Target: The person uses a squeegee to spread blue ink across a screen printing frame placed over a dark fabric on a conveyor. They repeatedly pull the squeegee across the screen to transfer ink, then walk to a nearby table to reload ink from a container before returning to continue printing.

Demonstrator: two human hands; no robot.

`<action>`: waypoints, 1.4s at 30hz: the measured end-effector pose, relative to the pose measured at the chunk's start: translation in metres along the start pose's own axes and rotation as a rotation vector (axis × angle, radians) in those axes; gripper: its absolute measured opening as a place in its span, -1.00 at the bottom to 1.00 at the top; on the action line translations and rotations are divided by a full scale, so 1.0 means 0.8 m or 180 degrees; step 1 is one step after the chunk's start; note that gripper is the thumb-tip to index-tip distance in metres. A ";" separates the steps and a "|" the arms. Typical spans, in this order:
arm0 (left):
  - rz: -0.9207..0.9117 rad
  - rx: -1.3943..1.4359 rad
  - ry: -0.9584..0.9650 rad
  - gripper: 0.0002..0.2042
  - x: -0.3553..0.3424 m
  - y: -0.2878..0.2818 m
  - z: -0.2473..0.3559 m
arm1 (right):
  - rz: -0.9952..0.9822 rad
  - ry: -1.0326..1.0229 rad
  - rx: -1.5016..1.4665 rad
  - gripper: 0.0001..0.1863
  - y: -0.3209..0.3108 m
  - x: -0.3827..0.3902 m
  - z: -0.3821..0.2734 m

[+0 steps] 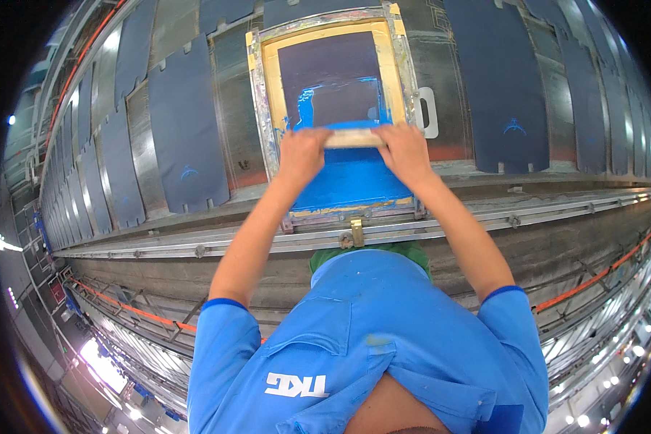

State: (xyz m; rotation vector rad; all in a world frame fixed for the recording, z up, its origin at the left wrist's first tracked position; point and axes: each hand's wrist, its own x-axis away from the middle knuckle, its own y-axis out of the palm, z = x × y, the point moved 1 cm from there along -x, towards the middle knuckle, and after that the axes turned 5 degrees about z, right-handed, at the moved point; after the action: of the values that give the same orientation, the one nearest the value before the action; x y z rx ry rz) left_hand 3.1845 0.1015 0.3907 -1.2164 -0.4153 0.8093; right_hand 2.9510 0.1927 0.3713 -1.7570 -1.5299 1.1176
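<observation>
In the head view, here are both arms reaching out from the blue shirt (390, 311), slanting inward, elbows nearly straight, to meet over one pale wooden bar (354, 139)! The left grip (303, 152) is clamped on the bar's left end, knuckles up, wrist bent a little; the right grip (406, 153) mirrors it, clamped on the right end. Between them, the bar's middle shows bare.

And where's that bar? Crosswise inside the tape-edged frame (258, 101), near its midline, the forearms crossing the frame's sides. On the near side, a broad sheet of blue ink (351, 181); on the far side, the dark mesh (325, 61), with blue streaks edging a clearer patch.

Beneath lies the metallic tabletop (443, 79), dark panels flanking: left panel (188, 126), right panel (495, 87), each with a small blue mark. A metal rail (195, 252) runs along the near edge, closest to the body.
</observation>
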 end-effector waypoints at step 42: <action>0.0160 -0.0012 -0.0456 -0.42 0.418 -0.188 -0.350 | 0.1455 0.1785 -0.1686 -0.77 0.293 -0.175 -0.334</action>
State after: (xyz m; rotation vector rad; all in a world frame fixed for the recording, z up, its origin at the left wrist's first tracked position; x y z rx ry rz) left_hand 3.6443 0.1451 0.3979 -1.1801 -0.5046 0.9427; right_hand 3.2995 0.0401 0.3426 -2.5903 -1.1547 0.3247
